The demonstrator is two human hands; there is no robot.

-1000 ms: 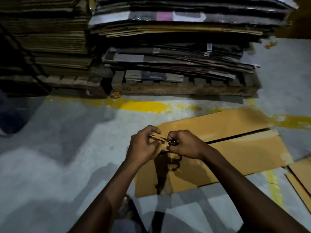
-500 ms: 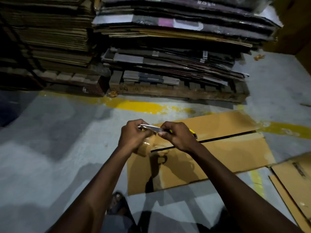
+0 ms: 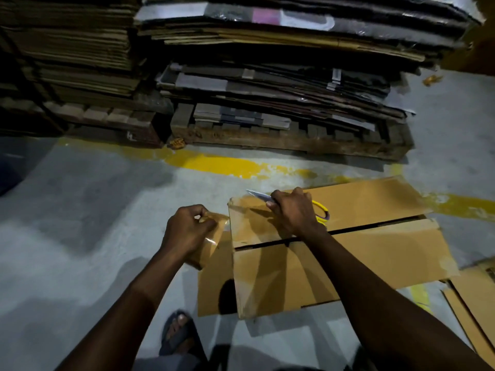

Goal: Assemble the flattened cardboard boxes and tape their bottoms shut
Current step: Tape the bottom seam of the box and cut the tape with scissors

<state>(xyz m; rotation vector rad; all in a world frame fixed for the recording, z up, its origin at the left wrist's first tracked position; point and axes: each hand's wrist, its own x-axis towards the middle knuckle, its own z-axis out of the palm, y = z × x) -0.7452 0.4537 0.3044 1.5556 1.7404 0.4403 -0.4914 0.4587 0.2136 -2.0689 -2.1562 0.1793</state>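
From my remote seat I see the long brown cardboard box (image 3: 375, 253) lying on the grey concrete floor (image 3: 93, 236), right of centre. Its long axis runs left to right, climbing a little toward the far right. The dark seam between its two flaps follows that same line, and a glossy film covers its left end.

The left hand (image 3: 187, 231) hangs just off the box's left edge. Its grip is closed, fingers and thumb pinching a strip of translucent brown tape (image 3: 211, 242) that droops below the knuckles.

The right hand (image 3: 292, 212) hovers over the far flap. Its grip is wrapped around a pair of yellow-handled scissors (image 3: 258, 195), blades together and pointing up and left.

A sandalled foot (image 3: 178, 333) stands near the box's near-left corner. Beyond a worn yellow floor line (image 3: 222, 164), a wooden pallet (image 3: 294, 143) carries stacked flat cardboard sheets (image 3: 267, 49).
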